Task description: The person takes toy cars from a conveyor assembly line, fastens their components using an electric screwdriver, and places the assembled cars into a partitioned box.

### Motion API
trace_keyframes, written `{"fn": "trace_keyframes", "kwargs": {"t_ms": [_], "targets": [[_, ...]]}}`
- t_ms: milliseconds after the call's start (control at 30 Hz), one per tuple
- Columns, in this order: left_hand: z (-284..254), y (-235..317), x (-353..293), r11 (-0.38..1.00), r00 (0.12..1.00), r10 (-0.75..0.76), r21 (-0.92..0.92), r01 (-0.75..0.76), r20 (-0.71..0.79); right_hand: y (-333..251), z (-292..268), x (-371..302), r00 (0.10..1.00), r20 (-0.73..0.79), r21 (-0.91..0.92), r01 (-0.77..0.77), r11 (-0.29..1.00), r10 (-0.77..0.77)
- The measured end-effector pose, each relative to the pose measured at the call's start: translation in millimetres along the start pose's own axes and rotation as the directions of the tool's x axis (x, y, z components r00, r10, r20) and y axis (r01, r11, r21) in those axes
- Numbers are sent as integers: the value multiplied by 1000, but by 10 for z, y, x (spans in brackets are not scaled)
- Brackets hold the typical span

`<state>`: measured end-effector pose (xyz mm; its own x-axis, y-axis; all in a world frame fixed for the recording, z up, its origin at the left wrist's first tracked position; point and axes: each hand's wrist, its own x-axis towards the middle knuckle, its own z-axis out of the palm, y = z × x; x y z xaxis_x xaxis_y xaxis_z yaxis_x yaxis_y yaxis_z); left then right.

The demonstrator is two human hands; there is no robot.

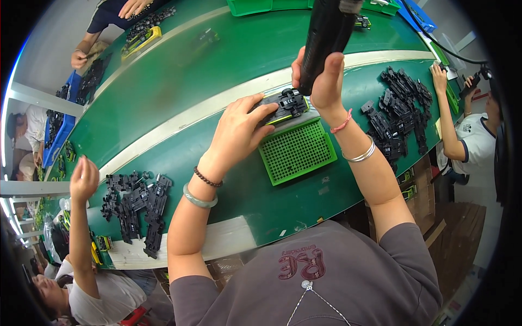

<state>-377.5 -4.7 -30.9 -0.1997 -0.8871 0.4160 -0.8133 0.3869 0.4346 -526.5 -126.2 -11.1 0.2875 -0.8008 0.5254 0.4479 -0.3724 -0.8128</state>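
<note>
My right hand (329, 89) grips a black, cylinder-shaped powered screwdriver (329, 41), held tilted with its lower end over a toy car (292, 103). The car lies with its black wheeled underside up, and a yellow-green edge shows along its side. My left hand (239, 127) holds the car against the bench, fingers over its left part. Where the tool's tip meets the car cannot be made out. Right below the car sits a shallow green tray (305, 174) with a grid of small holes in its floor.
Black chassis parts lie in a pile (399, 114) to the right and another pile (138, 201) to the left on the green bench (239, 201). A pale strip (179, 122) crosses behind the car. Co-workers' hands (84, 176) are at the left, far left and right.
</note>
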Motion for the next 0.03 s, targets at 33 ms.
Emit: {"fn": "trace_keyframes", "kwargs": {"t_ms": [33], "targets": [[2, 18, -16, 1000, 1000, 1, 0, -1, 3, 17, -12, 27, 1000, 10, -10, 0, 1000, 0]]}}
